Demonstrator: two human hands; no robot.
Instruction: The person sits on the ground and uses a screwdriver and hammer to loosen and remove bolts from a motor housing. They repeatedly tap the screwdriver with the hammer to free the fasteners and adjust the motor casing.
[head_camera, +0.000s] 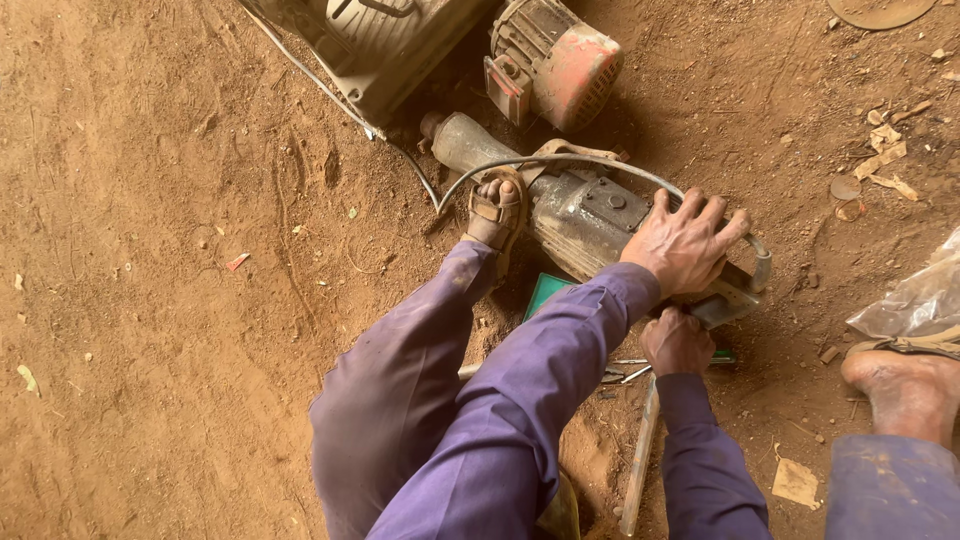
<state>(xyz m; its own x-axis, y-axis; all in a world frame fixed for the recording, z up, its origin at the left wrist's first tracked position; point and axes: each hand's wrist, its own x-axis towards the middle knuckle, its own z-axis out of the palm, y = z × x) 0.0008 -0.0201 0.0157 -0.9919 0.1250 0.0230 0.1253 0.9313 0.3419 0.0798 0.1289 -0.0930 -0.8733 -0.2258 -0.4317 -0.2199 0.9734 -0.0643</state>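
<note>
A grey metal motor lies on the dirt, with a pale cable looped over it. My left hand presses down on its near end, the fingers curled over the top edge. Just below, my right hand is closed in a fist against the motor's lower flange, around a tool that is mostly hidden. My sandalled left foot rests against the motor's side. A green flat piece shows under the motor. Both arms wear purple sleeves.
A red-capped motor and a larger grey ribbed housing stand behind. A long metal bar lies by my right arm. My bare right foot sits at the right, beside a clear plastic bag. Scraps litter the dirt.
</note>
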